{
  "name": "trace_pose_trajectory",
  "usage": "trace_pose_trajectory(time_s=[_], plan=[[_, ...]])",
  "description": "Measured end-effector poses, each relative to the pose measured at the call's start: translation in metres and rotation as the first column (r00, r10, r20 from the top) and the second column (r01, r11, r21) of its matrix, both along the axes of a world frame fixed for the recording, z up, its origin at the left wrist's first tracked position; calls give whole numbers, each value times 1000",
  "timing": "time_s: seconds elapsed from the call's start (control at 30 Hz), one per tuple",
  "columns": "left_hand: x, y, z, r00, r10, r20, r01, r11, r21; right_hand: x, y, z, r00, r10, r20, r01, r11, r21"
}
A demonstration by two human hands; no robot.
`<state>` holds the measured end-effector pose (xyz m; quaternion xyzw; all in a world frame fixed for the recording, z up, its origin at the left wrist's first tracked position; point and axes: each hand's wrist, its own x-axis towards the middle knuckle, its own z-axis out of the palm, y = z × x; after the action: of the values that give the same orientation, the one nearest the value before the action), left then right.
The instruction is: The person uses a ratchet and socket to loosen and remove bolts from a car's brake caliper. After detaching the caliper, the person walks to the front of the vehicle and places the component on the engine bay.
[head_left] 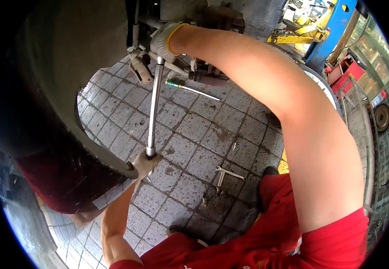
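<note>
Wrench (pixel 154 107): long steel bar, slanting between both hands, below the wheel arch (pixel 64 184).

Left hand (pixel 146 164): nearest, fingers curled closed round the bar's lower end, just beside the arch edge; contact with the edge cannot be told.

Right hand (pixel 162 41): gloved, at the bar's upper end by the suspension (pixel 140 69). Fingers mostly hidden; how far closed, and on what, cannot be told.

Judgement: steady the head square with the right, load smoothly from the far end with the left, keep knuckles off the arch edge.

Floor beyond: spanner (pixel 231 173), small socket (pixel 234 146), then screwdriver (pixel 194 90). Farthest: blue lift post (pixel 331 33).
</note>
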<state>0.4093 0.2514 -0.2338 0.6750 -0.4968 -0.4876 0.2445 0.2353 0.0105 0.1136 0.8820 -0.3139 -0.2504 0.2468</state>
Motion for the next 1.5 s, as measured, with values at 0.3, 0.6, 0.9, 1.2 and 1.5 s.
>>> trace_pose_trajectory(time_s=[0.3, 0.6, 0.9, 1.2, 1.5], plan=[[18, 172, 207, 844, 72, -531, -87, 996, -3, 12, 8, 6, 997, 75, 5, -74, 997, -17], [12, -28, -6, 996, -68, 50, 65, 996, 64, -1, 5, 6, 983, 117, 142, -115, 993, -25], [-22, 11, 54, 987, -134, 83, 111, 965, 236, -5, -2, -2, 989, 61, 138, -62, 998, 1], [10, 164, 195, 790, 93, -605, -46, 995, 93, 19, -5, -5, 999, 26, -42, -27, 999, -24], [18, 79, 76, 975, -15, -222, 0, 998, -67, 54, -15, 33, 986, 84, 146, -92, 995, 49]])
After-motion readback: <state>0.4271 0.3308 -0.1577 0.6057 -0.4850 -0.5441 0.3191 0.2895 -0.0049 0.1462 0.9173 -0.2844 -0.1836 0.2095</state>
